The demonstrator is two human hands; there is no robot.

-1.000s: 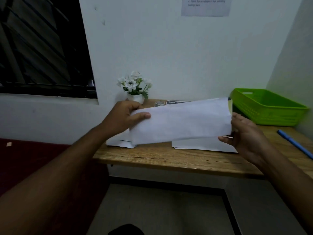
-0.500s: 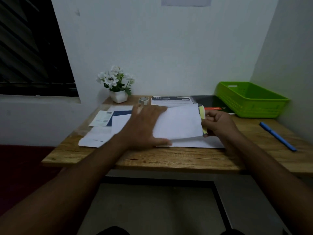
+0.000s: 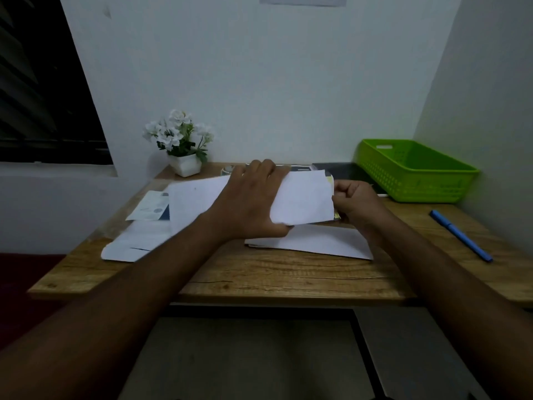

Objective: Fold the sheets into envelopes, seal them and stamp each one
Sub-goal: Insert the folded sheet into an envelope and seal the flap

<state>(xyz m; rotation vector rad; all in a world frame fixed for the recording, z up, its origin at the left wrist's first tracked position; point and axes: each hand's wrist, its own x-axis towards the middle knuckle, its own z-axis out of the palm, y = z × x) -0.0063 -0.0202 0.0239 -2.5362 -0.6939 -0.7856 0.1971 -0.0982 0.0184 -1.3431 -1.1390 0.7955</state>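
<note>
Head view. We see the folded sheet [image 3: 305,197] at the centre of the frame, held just above the loose white sheets [image 3: 317,243] on the wooden table [image 3: 288,275]. The left hand [image 3: 253,203] grips its left part, fingers over the far edge and thumb at the near edge. The right hand [image 3: 356,204] is curled tight and pinches the right edge, where a yellow strip [image 3: 329,179] shows.

Writing: we can read none. The printed slip [image 3: 150,209] at centre left, the booklet [image 3: 301,168] behind the hands and the wall notice [image 3: 302,0] at the top edge all carry print too blurred to read. We find no brand mark on the green basket [image 3: 415,171] at right, the blue pen [image 3: 461,235] below it, or the white flower pot [image 3: 184,166] at upper centre left.

Change: a second ago both hands held the sheet wide and clear of the table. Half a second ago the left hand pressed it flat with fingers spread. Now the sheet looks shorter from left to right, the left hand clasps it, and the right hand has closed into a tighter fist at the same edge
</note>
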